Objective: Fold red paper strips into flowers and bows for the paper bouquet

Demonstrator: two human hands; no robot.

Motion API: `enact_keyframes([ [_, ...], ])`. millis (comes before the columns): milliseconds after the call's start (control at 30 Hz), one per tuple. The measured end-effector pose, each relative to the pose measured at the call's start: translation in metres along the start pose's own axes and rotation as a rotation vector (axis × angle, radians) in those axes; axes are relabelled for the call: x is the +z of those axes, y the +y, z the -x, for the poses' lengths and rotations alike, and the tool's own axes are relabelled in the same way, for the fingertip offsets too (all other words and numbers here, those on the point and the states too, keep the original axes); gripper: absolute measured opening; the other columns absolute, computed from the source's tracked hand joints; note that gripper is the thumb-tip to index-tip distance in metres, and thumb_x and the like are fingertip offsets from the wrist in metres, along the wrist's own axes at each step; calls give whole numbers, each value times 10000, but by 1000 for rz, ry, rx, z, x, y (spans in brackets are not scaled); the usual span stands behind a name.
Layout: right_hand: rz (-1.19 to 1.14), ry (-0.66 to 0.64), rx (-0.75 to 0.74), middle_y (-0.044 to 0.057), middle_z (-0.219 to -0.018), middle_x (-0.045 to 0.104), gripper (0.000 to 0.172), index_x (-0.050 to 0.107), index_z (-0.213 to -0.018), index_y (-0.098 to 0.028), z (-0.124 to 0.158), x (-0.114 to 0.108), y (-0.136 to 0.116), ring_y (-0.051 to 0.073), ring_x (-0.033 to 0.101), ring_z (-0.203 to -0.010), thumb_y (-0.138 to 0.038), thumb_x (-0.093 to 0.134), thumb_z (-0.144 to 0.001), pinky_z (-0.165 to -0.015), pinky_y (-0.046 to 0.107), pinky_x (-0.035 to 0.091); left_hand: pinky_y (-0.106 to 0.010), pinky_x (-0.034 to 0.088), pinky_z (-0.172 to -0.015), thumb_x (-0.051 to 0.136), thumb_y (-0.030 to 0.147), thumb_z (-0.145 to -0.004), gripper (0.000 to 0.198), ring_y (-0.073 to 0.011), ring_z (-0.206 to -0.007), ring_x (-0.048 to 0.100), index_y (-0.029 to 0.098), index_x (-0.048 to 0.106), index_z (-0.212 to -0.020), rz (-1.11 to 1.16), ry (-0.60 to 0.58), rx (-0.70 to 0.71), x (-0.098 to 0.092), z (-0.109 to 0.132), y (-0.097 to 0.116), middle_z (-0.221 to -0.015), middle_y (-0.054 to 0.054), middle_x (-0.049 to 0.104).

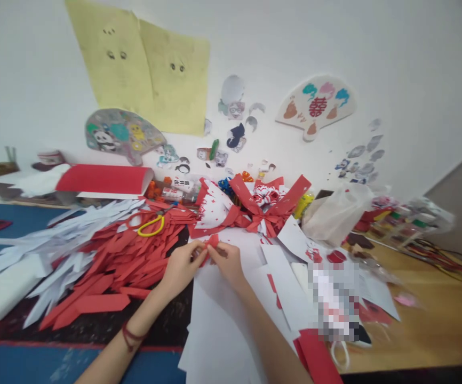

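Note:
My left hand (185, 264) and my right hand (226, 261) meet over a stack of white paper (218, 320). Between their fingertips is a small piece of folded red paper (212, 241), pinched from both sides. The fingers cover part of it, so its full shape cannot be made out. To the left lies a heap of folded red paper strips (127, 266), and beyond it a pile of white paper strips (74, 234). Scissors with yellow and red handles (151, 226) rest on the red heap.
Behind my hands stand red-and-white paper bouquets (265, 205). A white plastic bag (335, 213) sits at the right, near a pixelated object (335, 301). A white board with a hole (7, 290) lies at the left. Two fans (317, 106) hang on the wall.

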State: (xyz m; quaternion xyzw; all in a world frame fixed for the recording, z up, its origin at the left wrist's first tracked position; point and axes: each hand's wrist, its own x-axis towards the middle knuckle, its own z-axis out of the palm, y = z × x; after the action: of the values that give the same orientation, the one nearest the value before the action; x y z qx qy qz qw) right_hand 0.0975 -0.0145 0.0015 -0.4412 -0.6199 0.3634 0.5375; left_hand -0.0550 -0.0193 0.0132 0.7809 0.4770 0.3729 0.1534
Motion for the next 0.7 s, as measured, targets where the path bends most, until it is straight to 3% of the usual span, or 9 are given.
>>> enact_keyframes([
  [67,-17,22,-14,1,-571,598,318,689,-734,-145,0,0,0,119,540,-500,-435,604,-832,-504,221,428,-214,400,-594,511,294,-914,163,-116,-633,598,198,638,-881,-71,3,50,-8,-6,4,-723,15,666],
  [167,-73,56,-3,14,-546,588,426,623,-613,-150,0,3,2,125,540,-506,-482,543,-867,-521,232,442,-251,411,-674,492,274,-932,178,-151,-767,611,186,646,-917,-320,135,200,-13,-10,10,-844,-32,680],
  [267,-218,41,45,27,-573,598,452,616,-634,-144,0,7,4,128,538,-499,-510,510,-877,-518,247,456,-298,398,-699,418,218,-965,232,-181,-808,596,160,636,-1021,-621,239,385,-10,-6,10,-893,-75,678],
  [400,-274,7,67,14,-576,589,385,617,-648,-145,0,9,3,130,539,-512,-484,594,-829,-530,252,471,-321,406,-690,359,156,-976,277,-185,-822,592,129,583,-1136,-776,237,505,-1,2,4,-993,-105,668],
  [567,-125,53,13,10,-548,574,401,625,-622,-145,1,5,-1,133,536,-513,-477,584,-844,-523,248,458,-340,438,-773,409,175,-962,271,-207,-924,610,155,579,-1171,-659,184,479,2,7,2,-1081,-106,664],
  [700,-78,33,-14,19,-552,587,433,617,-620,-154,2,1,-2,141,540,-517,-499,537,-870,-527,253,451,-250,444,-683,529,294,-926,261,-151,-791,643,223,599,-1168,-260,159,164,5,9,1,-953,-44,711],
])
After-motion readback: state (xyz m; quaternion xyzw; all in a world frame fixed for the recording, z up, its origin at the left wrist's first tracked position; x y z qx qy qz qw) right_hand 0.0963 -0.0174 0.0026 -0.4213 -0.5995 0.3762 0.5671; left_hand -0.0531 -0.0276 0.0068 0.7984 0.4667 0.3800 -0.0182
